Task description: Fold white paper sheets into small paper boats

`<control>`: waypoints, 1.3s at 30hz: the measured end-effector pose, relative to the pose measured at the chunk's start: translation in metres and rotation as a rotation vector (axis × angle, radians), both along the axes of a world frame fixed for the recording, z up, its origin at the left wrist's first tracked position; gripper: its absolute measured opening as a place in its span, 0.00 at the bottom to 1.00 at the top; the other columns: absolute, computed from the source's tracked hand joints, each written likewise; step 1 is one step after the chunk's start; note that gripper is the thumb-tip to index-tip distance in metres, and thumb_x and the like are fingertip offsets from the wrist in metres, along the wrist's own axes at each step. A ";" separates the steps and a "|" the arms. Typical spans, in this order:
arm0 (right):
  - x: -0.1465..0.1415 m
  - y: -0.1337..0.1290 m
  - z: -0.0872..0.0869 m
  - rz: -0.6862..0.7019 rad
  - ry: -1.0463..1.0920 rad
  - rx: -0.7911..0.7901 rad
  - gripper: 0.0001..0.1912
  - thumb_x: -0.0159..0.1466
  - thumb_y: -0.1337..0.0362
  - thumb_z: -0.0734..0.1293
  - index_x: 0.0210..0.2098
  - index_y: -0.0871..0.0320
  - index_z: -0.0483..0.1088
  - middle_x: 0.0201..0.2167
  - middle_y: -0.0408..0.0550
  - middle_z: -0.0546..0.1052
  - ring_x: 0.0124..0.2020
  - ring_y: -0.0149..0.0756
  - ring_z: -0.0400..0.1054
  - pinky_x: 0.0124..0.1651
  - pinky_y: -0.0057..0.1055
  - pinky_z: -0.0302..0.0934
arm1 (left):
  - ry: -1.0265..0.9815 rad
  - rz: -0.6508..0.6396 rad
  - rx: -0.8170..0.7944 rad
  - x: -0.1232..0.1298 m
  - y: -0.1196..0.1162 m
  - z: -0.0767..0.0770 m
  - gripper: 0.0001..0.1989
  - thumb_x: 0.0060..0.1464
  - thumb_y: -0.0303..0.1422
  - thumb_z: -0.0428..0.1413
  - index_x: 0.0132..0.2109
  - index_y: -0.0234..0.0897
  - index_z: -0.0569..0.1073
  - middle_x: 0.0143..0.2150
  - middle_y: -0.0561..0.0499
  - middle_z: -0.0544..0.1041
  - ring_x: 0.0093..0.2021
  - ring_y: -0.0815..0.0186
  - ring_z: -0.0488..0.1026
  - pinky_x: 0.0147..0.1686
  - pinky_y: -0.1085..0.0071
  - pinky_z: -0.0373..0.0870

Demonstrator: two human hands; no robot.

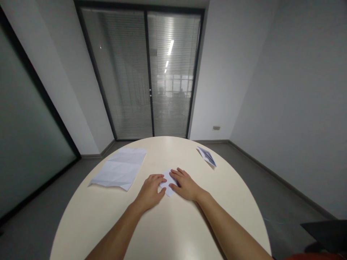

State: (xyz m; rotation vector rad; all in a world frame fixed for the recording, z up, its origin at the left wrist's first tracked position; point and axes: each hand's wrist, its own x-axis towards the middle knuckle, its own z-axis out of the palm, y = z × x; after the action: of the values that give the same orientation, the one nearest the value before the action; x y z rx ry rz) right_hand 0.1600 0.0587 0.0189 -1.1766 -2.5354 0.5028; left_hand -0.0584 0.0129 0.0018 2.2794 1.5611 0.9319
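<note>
A small folded piece of white paper (pixel 168 183) lies flat on the table between my hands. My left hand (pixel 152 190) rests at its left side, the fingertips touching the paper and the thumb apart from the fingers. From the right, my right hand (pixel 184 185) lies palm down with its fingers stretched over the paper's right part, which is hidden beneath them. Both hands have their fingers spread, pressing on the paper without gripping it.
A large creased white sheet (pixel 120 168) lies on the left of the round cream table (pixel 168 231). Near the right edge sits a folded paper (pixel 207 157) with a dark printed side. Beyond the table stand glass doors (pixel 150 119) with blinds.
</note>
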 end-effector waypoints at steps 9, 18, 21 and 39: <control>-0.001 0.003 -0.002 -0.005 -0.011 -0.008 0.34 0.71 0.49 0.60 0.71 0.59 0.61 0.72 0.56 0.59 0.74 0.58 0.45 0.73 0.56 0.42 | 0.004 0.005 -0.016 0.000 0.002 0.002 0.15 0.55 0.28 0.60 0.50 0.41 0.79 0.57 0.44 0.78 0.60 0.54 0.71 0.63 0.53 0.66; -0.001 0.003 -0.002 -0.007 -0.007 -0.019 0.34 0.71 0.49 0.59 0.71 0.59 0.60 0.73 0.56 0.58 0.74 0.58 0.46 0.73 0.57 0.42 | 0.004 0.008 -0.017 0.000 0.002 0.002 0.15 0.55 0.28 0.60 0.50 0.42 0.79 0.57 0.44 0.78 0.60 0.54 0.71 0.63 0.53 0.67; -0.001 0.003 -0.002 -0.004 -0.001 -0.021 0.34 0.70 0.48 0.61 0.71 0.57 0.60 0.73 0.56 0.57 0.74 0.58 0.45 0.73 0.58 0.41 | 0.000 0.005 -0.014 0.000 0.002 0.002 0.15 0.55 0.28 0.60 0.50 0.42 0.79 0.57 0.44 0.78 0.60 0.54 0.71 0.62 0.53 0.67; 0.003 0.002 -0.002 -0.004 -0.022 -0.034 0.37 0.69 0.47 0.61 0.71 0.59 0.59 0.73 0.56 0.57 0.75 0.59 0.44 0.73 0.56 0.40 | 0.030 -0.008 0.005 0.002 0.001 0.000 0.15 0.57 0.29 0.59 0.52 0.40 0.79 0.57 0.44 0.77 0.60 0.54 0.70 0.63 0.54 0.66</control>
State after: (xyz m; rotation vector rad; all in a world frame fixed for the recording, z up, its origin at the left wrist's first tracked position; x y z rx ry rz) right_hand 0.1633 0.0610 0.0173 -1.2058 -2.5522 0.5374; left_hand -0.0564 0.0144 0.0015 2.3119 1.5618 0.9048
